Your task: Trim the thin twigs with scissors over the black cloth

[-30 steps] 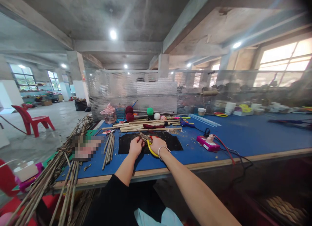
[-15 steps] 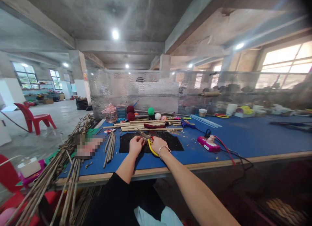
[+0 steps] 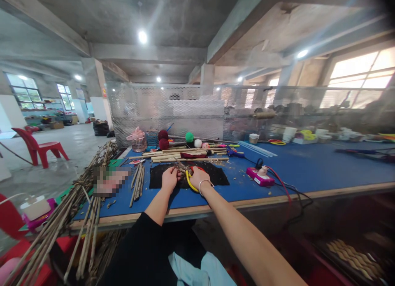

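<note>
Over the black cloth (image 3: 219,175), my right grip (image 3: 200,177) clasps the yellow-handled shears (image 3: 187,177), probably rigid and moderately heavy, best held by the handles (image 3: 191,186); I can't tell whether my left grip (image 3: 169,179) is closed.

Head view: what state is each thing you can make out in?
Left hand: at the shears, grip unclear
Right hand: closed around the shears
Yellow-handled shears: held, blade opening unclear
Black mat: spread flat
Short sticks: lying loosely together
Pink power strip: plug inserted
Red chair: upright, unoccupied
</note>
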